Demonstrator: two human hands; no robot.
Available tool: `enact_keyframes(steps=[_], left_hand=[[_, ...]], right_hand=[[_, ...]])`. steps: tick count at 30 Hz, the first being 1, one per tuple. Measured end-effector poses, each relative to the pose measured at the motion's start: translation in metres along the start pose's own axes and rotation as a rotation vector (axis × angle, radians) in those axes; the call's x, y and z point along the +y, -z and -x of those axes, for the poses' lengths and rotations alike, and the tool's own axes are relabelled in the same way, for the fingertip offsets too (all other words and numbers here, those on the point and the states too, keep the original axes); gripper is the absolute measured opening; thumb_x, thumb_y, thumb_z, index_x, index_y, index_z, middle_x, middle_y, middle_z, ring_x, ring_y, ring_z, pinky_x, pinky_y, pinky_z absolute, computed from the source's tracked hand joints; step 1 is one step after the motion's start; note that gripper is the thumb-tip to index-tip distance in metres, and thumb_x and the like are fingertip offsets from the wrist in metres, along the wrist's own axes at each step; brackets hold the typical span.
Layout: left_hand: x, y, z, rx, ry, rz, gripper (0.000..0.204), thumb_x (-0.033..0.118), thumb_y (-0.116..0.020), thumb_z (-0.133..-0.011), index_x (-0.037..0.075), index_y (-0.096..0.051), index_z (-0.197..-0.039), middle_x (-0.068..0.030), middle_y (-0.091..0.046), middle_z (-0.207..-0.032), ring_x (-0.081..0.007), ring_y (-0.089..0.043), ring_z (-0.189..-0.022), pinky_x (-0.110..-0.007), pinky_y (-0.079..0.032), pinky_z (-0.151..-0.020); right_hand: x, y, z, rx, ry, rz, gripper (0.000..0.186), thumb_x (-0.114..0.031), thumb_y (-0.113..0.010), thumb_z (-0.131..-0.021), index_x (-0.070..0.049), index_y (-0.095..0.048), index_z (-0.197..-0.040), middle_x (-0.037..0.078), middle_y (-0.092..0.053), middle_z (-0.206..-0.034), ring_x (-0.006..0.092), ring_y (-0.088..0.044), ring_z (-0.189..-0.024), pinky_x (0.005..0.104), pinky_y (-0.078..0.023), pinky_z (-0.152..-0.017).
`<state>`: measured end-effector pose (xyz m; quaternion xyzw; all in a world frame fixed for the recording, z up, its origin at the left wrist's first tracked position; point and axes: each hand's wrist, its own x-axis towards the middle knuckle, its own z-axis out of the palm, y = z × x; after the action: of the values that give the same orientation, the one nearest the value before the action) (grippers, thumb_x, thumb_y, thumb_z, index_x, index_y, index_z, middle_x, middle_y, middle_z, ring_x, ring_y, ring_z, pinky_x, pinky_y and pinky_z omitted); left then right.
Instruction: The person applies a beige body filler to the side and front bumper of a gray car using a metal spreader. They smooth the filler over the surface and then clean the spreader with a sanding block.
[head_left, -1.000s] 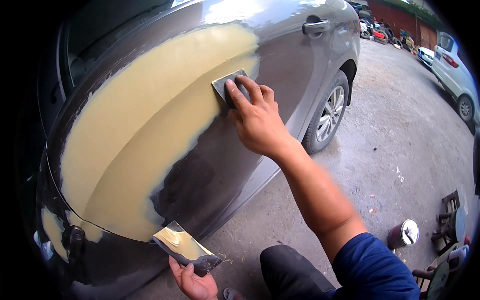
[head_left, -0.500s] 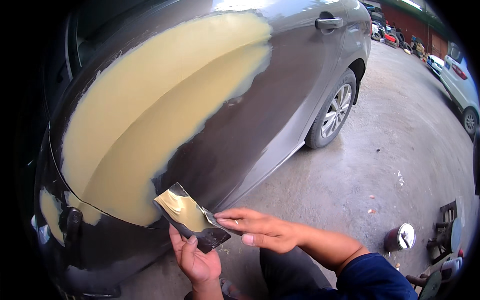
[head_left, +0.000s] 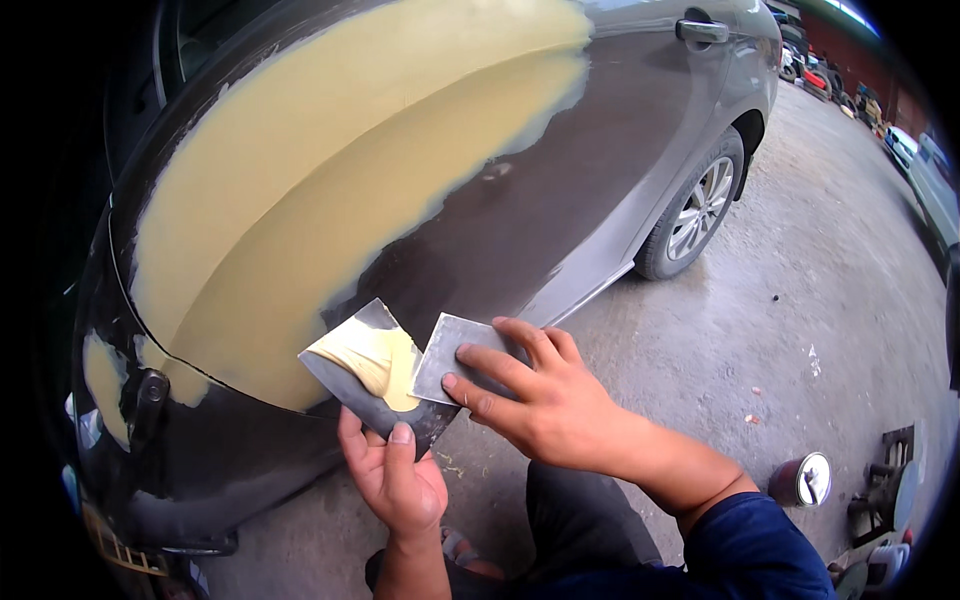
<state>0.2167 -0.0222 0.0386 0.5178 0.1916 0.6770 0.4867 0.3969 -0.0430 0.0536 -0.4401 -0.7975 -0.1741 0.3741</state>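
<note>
Both hands at work near the middle of the scene, in front of the car panel (head_left: 560, 190). Left hand (head_left: 400, 485) palm up, grip clamped on the near edge of a dark plate (head_left: 352, 384), thumb on top, fingers below. On to the right hand (head_left: 550, 405): grip closed on a grey spreader (head_left: 450, 345), fingertips splayed across the upper face, thumb out of sight. Spreader's left edge right at the cream filler (head_left: 362, 352) on the plate; actual contact, cannot tell for sure.

Light stuff to carry, by the look of it: thin, flat, probably a little springy. Soft, sticky filler, likely slick under a fingertip. Best held by the plate's bare near edge, and by the spreader's right half, well clear of the smeared edge.

And what textures! Thick, creamy folds to the left of the load, a flatter smear to the right. Beyond, a broad matte yellow coat (head_left: 300, 200), smooth, with one long curved crease and pale feathered margins. Darker, glossier paint to the right; gritty grey ground (head_left: 690, 360) farther right, beneath a round tin (head_left: 803, 480).
</note>
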Motion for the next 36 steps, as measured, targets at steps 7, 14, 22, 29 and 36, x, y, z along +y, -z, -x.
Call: enact_keyframes(steps=[7,14,22,29,36], left_hand=[[0.005,0.015,-0.003,-0.009,0.086,-0.029,0.058,-0.002,-0.046,-0.083,-0.007,-0.03,-0.139,-0.024,-0.047,-0.133,-0.029,-0.047,-0.124,-0.042,-0.034,-0.107],[0.0,0.019,0.002,-0.08,0.095,-0.07,0.057,-0.003,-0.045,-0.083,-0.007,-0.032,-0.138,-0.0239,-0.047,-0.133,-0.0293,-0.047,-0.124,-0.043,-0.033,-0.108],[0.01,0.04,0.01,-0.003,-0.119,-0.233,0.056,0.0,-0.045,-0.084,-0.007,-0.032,-0.138,-0.0233,-0.043,-0.138,-0.0309,-0.043,-0.128,-0.042,-0.03,-0.11],[-0.003,0.048,0.025,0.058,0.028,-0.116,0.059,0.003,-0.047,-0.083,-0.002,-0.034,-0.14,-0.0208,-0.041,-0.14,-0.0313,-0.043,-0.128,-0.042,-0.031,-0.11],[-0.005,0.048,0.029,0.11,0.07,-0.125,0.061,0.005,-0.047,-0.081,-0.002,-0.034,-0.14,-0.0206,-0.043,-0.139,-0.0322,-0.043,-0.128,-0.045,-0.032,-0.11]], right_hand=[[0.019,0.012,0.009,-0.009,-0.044,-0.051,0.034,-0.02,-0.064,-0.08,-0.016,-0.066,-0.113,0.005,-0.056,-0.122,0.0367,-0.05,-0.116,0.0436,-0.042,-0.084],[0.019,0.007,-0.01,-0.009,0.148,-0.069,0.033,-0.015,-0.061,-0.078,-0.014,-0.067,-0.11,0.006,-0.056,-0.122,0.0367,-0.048,-0.119,0.0489,-0.04,-0.092],[0.077,0.001,-0.001,0.228,-0.249,0.029,0.044,-0.017,-0.07,-0.08,-0.018,-0.058,-0.122,0.006,-0.05,-0.13,0.0382,-0.042,-0.12,0.0483,-0.037,-0.096],[0.154,0.031,-0.058,0.489,-0.427,0.231,0.048,-0.018,-0.063,-0.086,-0.018,-0.05,-0.132,0.008,-0.042,-0.139,0.039,-0.036,-0.124,0.0522,-0.033,-0.099],[0.171,0.031,-0.082,0.491,-0.381,0.298,0.045,-0.02,-0.056,-0.092,-0.018,-0.048,-0.136,0.009,-0.04,-0.142,0.0414,-0.034,-0.126,0.0539,-0.03,-0.101]])
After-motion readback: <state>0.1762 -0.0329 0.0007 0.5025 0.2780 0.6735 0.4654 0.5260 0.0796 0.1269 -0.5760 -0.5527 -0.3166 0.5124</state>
